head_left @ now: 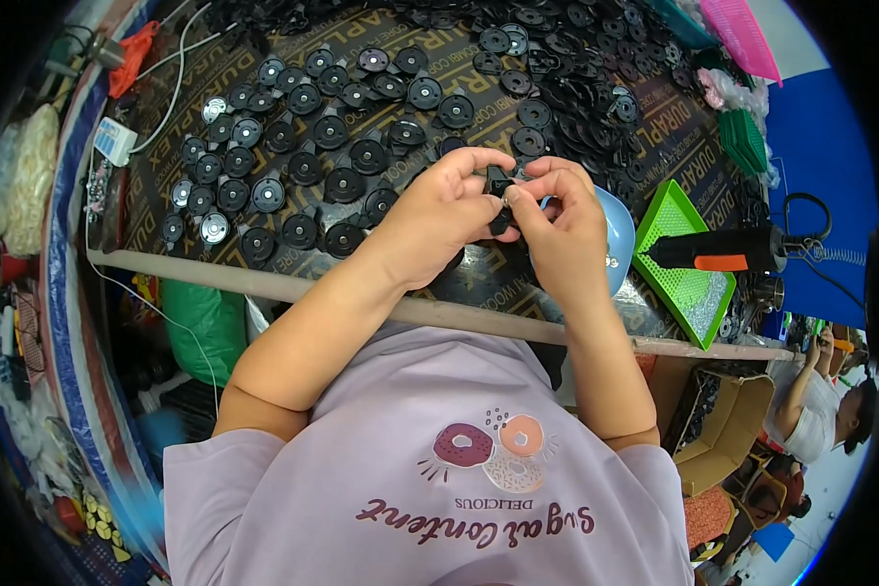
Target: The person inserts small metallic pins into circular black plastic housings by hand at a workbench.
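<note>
Near the table's front edge, my left hand (449, 210) is closed around a small black plastic part (499, 182), holding it upright between thumb and fingers. My right hand (568, 220) meets it from the other side, thumb and forefinger pinched at the part. A tiny shiny piece seems to show at those fingertips, too small to name. Partly behind my right hand lies a light blue dish (617, 230) with a few small metal bits near its lower rim. Left of my hands, many round black parts with metal centres (344, 185) are spread over the table.
A heap of black parts (586, 93) covers the far right of the table. A green tray (669, 210) holds small shiny pieces, and a black power screwdriver (723, 250) with a coiled cord lies across it. A white power adapter (115, 142) sits at left. Other people are at right.
</note>
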Demonstrator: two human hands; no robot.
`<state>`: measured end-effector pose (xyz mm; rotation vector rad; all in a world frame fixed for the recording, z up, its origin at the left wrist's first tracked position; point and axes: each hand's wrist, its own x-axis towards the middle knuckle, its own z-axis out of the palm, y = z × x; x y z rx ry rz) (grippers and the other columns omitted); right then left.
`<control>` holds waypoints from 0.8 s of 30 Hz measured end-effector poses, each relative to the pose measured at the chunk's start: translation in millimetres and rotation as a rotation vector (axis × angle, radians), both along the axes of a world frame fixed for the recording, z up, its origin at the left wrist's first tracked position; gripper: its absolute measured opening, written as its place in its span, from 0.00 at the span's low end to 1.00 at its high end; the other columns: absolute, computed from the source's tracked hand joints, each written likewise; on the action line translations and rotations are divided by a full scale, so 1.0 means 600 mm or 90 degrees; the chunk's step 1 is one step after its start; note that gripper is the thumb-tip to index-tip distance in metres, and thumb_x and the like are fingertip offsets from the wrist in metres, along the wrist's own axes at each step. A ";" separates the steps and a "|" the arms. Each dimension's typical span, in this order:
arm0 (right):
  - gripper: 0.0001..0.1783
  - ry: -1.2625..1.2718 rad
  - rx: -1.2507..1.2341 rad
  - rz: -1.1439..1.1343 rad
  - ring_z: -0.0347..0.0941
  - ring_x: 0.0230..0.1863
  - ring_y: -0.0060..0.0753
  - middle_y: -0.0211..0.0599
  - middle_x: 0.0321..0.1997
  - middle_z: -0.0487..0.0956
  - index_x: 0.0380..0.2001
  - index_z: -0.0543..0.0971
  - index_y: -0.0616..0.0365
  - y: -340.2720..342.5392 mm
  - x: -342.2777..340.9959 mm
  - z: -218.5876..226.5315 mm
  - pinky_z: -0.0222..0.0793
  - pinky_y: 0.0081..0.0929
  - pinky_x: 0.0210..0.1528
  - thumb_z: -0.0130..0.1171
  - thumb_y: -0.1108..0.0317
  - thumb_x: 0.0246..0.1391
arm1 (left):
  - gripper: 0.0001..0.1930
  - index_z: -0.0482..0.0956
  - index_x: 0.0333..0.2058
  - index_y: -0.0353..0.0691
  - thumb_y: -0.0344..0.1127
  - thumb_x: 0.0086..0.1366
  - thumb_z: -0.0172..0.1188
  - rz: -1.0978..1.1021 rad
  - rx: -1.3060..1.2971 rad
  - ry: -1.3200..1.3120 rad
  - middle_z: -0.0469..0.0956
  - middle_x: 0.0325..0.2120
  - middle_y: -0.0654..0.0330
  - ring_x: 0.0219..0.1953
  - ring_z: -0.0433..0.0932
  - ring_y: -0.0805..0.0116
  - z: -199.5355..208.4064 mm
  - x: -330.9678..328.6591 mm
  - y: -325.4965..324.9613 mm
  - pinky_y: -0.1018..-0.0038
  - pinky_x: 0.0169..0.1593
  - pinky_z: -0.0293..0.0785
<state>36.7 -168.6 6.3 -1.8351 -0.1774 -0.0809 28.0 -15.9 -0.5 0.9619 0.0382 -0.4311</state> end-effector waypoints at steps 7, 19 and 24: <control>0.07 0.046 0.014 0.055 0.74 0.40 0.23 0.37 0.47 0.74 0.37 0.80 0.63 -0.045 0.019 -0.010 0.71 0.19 0.40 0.58 0.73 0.55 | 0.18 0.64 0.52 0.34 0.23 0.62 0.54 -0.014 0.032 0.005 0.77 0.38 0.54 0.37 0.80 0.67 0.003 0.013 0.003 0.76 0.37 0.79; 0.26 -0.104 -0.482 0.131 0.70 0.47 0.49 0.44 0.43 0.78 0.42 0.77 0.59 -0.134 0.001 -0.022 0.67 0.38 0.51 0.69 0.78 0.32 | 0.17 0.65 0.51 0.35 0.25 0.62 0.47 -0.054 -0.060 0.075 0.75 0.46 0.47 0.41 0.80 0.56 -0.007 0.024 0.013 0.68 0.41 0.79; 0.27 0.019 -0.259 0.094 0.72 0.46 0.36 0.39 0.47 0.77 0.48 0.76 0.58 -0.130 -0.001 -0.010 0.68 0.31 0.48 0.67 0.78 0.39 | 0.16 0.66 0.52 0.34 0.27 0.65 0.43 -0.058 -0.076 0.087 0.74 0.47 0.46 0.44 0.79 0.53 -0.006 0.025 0.014 0.64 0.45 0.78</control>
